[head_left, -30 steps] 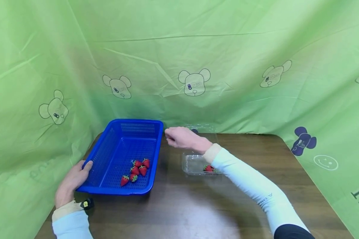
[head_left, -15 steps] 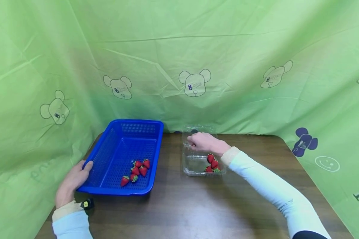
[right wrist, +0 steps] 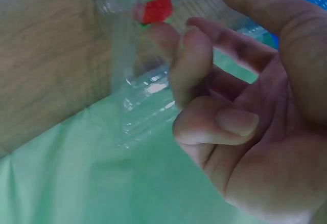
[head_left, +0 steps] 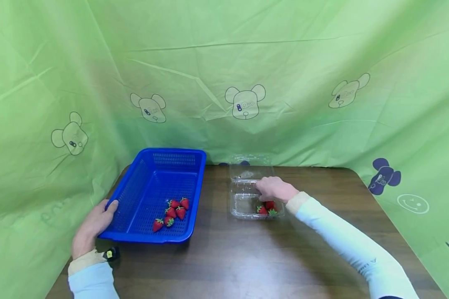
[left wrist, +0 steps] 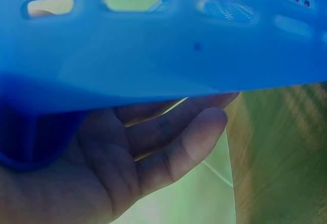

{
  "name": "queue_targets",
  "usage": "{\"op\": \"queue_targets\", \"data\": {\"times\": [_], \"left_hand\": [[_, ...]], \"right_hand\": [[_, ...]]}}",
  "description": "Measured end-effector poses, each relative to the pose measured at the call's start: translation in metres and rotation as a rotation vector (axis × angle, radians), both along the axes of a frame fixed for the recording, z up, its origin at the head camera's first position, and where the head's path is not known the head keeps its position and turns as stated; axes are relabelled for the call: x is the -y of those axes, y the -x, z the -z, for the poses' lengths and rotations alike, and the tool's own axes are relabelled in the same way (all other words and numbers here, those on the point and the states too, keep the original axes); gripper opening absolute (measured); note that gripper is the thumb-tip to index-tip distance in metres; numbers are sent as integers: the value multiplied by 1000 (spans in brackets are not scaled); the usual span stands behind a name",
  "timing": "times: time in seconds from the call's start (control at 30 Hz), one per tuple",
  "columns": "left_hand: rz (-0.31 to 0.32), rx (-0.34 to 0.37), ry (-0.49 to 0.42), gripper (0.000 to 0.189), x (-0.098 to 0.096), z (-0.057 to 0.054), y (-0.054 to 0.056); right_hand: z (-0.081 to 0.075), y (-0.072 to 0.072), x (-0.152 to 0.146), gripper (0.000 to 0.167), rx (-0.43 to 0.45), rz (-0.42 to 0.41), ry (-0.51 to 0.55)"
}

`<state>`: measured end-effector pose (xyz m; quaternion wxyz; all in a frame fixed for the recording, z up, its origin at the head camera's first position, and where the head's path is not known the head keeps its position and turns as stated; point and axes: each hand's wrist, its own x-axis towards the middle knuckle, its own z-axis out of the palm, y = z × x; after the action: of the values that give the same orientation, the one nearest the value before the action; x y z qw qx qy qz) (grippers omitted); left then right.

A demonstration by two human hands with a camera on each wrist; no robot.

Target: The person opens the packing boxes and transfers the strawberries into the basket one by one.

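Observation:
My left hand (head_left: 97, 220) grips the left side of a blue perforated plastic basket (head_left: 142, 238), thumb over the rim. In the left wrist view its fingers (left wrist: 199, 137) reach under the basket's edge. Several red strawberries (head_left: 171, 212) with green caps lie in the basket's near right part. My right hand (head_left: 273, 188) is over a clear plastic clamshell box (head_left: 243, 216), which has strawberries (head_left: 270, 204) at its right end. Seen from the right wrist, the fingers are loosely bent, the palm is bare, and a strawberry (right wrist: 158, 4) shows just beyond the fingertips.
The box's clear lid (head_left: 250, 166) lies folded back toward the green curtain (head_left: 194, 83), which surrounds the brown wooden table (head_left: 224, 265). A small black device (head_left: 112, 253) sits by the left wrist.
My right hand has travelled from beside the basket's right rim, rightward and down to the clear box. The left hand and the basket have kept their places.

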<state>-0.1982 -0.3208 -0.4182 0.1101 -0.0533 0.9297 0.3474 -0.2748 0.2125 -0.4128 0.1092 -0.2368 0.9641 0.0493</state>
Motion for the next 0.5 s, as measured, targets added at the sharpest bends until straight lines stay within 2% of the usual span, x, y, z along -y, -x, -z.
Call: {"op": "queue_targets", "data": {"times": [0.17, 0.37, 0.5], "left_hand": [[4, -11, 13, 71, 0, 0, 1], [1, -11, 12, 71, 0, 0, 0], [5, -11, 12, 72, 0, 0, -2]], "right_hand": [[4, -1, -1, 26, -3, 7, -7], [6, 0, 0, 26, 1, 19, -61], [12, 1, 2, 22, -32, 45, -91]]}}
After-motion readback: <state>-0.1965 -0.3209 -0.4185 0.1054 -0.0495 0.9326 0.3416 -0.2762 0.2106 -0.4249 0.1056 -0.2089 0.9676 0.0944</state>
